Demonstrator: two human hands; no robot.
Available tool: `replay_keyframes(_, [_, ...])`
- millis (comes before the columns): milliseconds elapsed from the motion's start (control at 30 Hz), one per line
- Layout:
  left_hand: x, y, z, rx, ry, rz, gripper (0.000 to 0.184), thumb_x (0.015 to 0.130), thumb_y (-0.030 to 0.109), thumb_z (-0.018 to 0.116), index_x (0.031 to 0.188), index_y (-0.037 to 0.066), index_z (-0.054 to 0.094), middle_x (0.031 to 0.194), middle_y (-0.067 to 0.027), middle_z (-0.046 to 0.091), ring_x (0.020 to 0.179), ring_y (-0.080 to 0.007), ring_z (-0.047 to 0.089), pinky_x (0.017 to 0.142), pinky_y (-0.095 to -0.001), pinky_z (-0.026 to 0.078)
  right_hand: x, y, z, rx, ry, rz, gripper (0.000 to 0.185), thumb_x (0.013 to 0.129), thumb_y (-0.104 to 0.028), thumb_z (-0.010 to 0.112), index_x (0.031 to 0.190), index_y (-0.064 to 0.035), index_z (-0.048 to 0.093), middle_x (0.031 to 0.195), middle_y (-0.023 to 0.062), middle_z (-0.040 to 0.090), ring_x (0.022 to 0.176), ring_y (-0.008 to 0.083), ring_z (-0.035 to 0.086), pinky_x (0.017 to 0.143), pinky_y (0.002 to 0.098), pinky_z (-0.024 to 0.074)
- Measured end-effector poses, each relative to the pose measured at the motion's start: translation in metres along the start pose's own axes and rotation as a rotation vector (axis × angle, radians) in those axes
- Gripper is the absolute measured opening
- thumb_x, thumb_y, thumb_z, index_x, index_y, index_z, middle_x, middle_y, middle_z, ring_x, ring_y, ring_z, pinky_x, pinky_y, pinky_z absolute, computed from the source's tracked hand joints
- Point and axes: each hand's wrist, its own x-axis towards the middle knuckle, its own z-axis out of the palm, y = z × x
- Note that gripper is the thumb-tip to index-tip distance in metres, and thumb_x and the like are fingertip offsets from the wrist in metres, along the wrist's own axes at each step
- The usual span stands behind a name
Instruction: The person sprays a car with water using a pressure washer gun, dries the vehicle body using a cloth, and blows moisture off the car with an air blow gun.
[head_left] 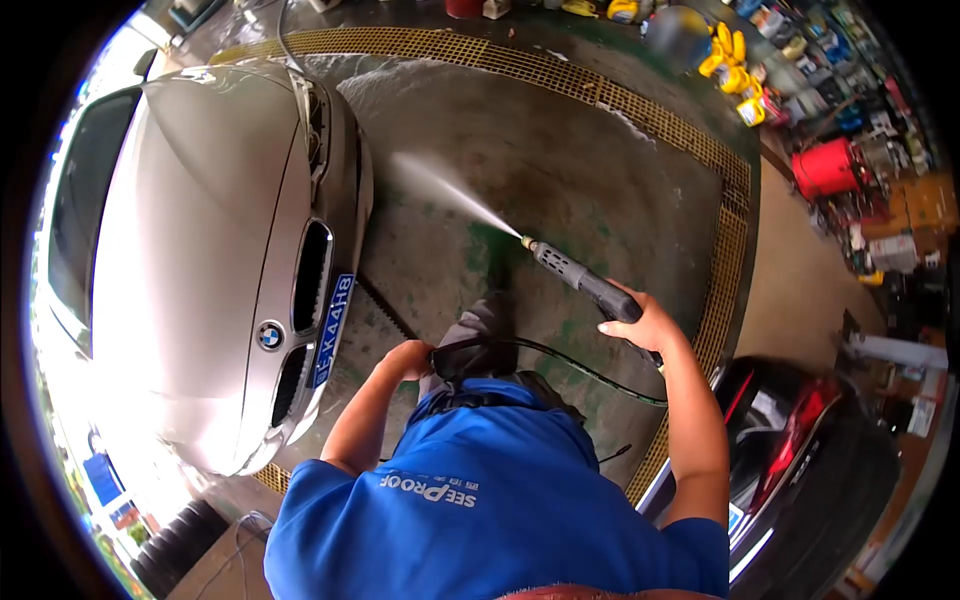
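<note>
My right hand (648,325) is wrapped around the grip of a black and grey pressure washer gun (575,272). From its brass-coloured nozzle a white jet of water (455,192) fans out toward the upper left, over the wet floor. A dark hose (585,368) curves across in front of my body, from near the gun's handle to my left hand (408,360). That hand is closed on the hose at hip height, its fingers partly hidden. To the left stands a silver car (200,260), its front end facing me and apart from both hands.
Yellow floor grating (735,230) borders the wet concrete (620,190). A dark car (815,470) with red tail lights is at lower right. Yellow bottles (735,80) and a red tank (828,168) line the right side. Stacked tyres (180,545) stand lower left.
</note>
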Motion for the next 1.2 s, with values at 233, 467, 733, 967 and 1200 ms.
replay_keyframes(233, [0.142, -0.025, -0.092, -0.066, -0.05, -0.083, 0.025, 0.078, 0.021, 0.066, 0.102, 0.014, 0.068, 0.093, -0.0173, 0.068, 0.091, -0.0386, 0.063, 0.076, -0.0464, 0.049, 0.167, -0.048, -0.088, -0.126, -0.176, -0.092, 0.08, 0.069, -0.022, 0.081, 0.14, -0.0169, 0.046, 0.121, 0.0176, 0.063, 0.114, 0.0296, 0.06, 0.096, 0.0364, 0.0451])
replay_keyframes(467, [0.243, -0.018, -0.257, -0.02, 0.017, -0.14, 0.028, 0.076, 0.016, 0.063, 0.103, 0.013, 0.068, 0.095, -0.0161, 0.068, 0.094, -0.0367, 0.064, 0.079, -0.0468, 0.051, 0.322, -0.13, -0.196, -0.226, -0.204, -0.265, 0.079, 0.069, -0.023, 0.079, 0.14, -0.0145, 0.045, 0.119, 0.0188, 0.063, 0.112, 0.0303, 0.061, 0.097, 0.0365, 0.0454])
replay_keyframes(733, [0.307, -0.033, -0.374, -0.224, 0.231, -0.314, 0.029, 0.074, 0.016, 0.062, 0.102, 0.012, 0.067, 0.095, -0.0166, 0.068, 0.095, -0.0367, 0.063, 0.082, -0.0456, 0.051, 0.495, -0.225, -0.268, -0.318, -0.353, -0.365, 0.079, 0.07, -0.02, 0.079, 0.14, -0.0136, 0.045, 0.117, 0.0173, 0.065, 0.105, 0.0295, 0.065, 0.093, 0.0363, 0.0492])
replay_keyframes(967, [0.382, -0.072, -0.481, -0.381, 0.261, -0.409, 0.028, 0.075, 0.017, 0.063, 0.101, 0.01, 0.069, 0.096, -0.0183, 0.068, 0.095, -0.0363, 0.064, 0.082, -0.0443, 0.051, 0.686, -0.304, -0.311, -0.355, -0.44, -0.53, 0.08, 0.071, -0.015, 0.078, 0.142, -0.0135, 0.041, 0.115, 0.0181, 0.065, 0.102, 0.0327, 0.065, 0.09, 0.0367, 0.051])
replay_keyframes(1200, [0.387, -0.064, -0.643, -0.693, 0.775, -0.396, 0.04, 0.071, 0.018, 0.071, 0.108, 0.005, 0.066, 0.097, -0.0198, 0.068, 0.093, -0.0328, 0.066, 0.081, -0.0398, 0.051, 0.892, -0.423, -0.357, -0.507, -0.475, -0.646, 0.078, 0.073, -0.019, 0.078, 0.142, -0.0116, 0.042, 0.123, 0.0171, 0.061, 0.106, 0.0294, 0.064, 0.095, 0.0357, 0.0488])
